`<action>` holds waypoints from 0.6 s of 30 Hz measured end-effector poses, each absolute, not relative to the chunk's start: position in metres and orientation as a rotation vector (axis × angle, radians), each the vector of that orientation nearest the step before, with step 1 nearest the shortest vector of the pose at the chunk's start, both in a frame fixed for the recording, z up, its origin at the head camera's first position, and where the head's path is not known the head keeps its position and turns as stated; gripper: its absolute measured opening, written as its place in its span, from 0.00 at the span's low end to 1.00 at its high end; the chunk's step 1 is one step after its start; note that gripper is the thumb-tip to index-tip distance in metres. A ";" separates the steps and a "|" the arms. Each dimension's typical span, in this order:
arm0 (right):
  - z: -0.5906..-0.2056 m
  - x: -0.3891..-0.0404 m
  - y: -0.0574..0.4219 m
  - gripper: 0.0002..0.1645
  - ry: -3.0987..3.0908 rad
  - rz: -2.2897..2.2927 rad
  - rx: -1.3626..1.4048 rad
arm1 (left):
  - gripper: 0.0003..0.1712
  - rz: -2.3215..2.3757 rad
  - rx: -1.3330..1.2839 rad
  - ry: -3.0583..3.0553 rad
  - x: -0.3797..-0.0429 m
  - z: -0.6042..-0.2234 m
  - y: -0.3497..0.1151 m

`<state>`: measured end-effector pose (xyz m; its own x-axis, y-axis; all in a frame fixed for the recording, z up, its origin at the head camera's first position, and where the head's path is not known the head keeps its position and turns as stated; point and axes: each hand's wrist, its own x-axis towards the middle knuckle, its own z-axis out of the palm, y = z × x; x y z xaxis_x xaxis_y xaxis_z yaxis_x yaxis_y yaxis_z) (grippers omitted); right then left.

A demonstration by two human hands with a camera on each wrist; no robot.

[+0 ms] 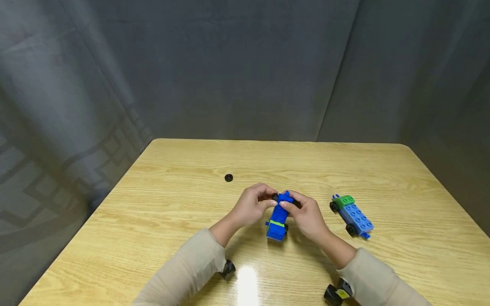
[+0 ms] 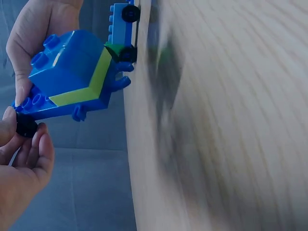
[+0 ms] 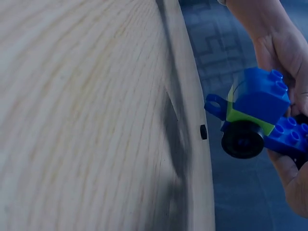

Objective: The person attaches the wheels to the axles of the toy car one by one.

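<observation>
A blue toy car (image 1: 278,216) with a lime-green stripe is held above the table between both hands. My right hand (image 1: 309,214) grips its far end, thumb on top. There my left hand (image 1: 249,206) pinches a small black wheel (image 2: 26,125) against the car's side between thumb and fingers. Near the striped end, a bare blue axle peg (image 2: 79,113) sticks out on the left side, and a black wheel (image 3: 243,139) sits on the right side. Part of the far end is hidden by the fingers.
A loose black wheel (image 1: 229,177) lies beyond the left hand. To the right stands a blue toy car with a green front (image 1: 354,216). Black pieces (image 1: 228,269) show beside the left sleeve, and a black and yellow piece (image 1: 334,294) is partly covered by the right sleeve.
</observation>
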<state>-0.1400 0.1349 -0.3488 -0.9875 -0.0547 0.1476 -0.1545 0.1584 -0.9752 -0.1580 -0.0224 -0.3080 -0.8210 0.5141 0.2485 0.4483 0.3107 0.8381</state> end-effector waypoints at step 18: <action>-0.342 -0.141 0.140 0.26 -2.359 2.180 0.149 | 0.10 1.763 0.753 2.288 -0.188 -0.342 -0.026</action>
<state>-0.1411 0.1399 -0.3423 -0.9930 -0.1179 0.0086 -0.0179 0.0776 -0.9968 -0.1876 -0.0262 -0.3417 -0.8613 0.4766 0.1762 0.2919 0.1802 0.9393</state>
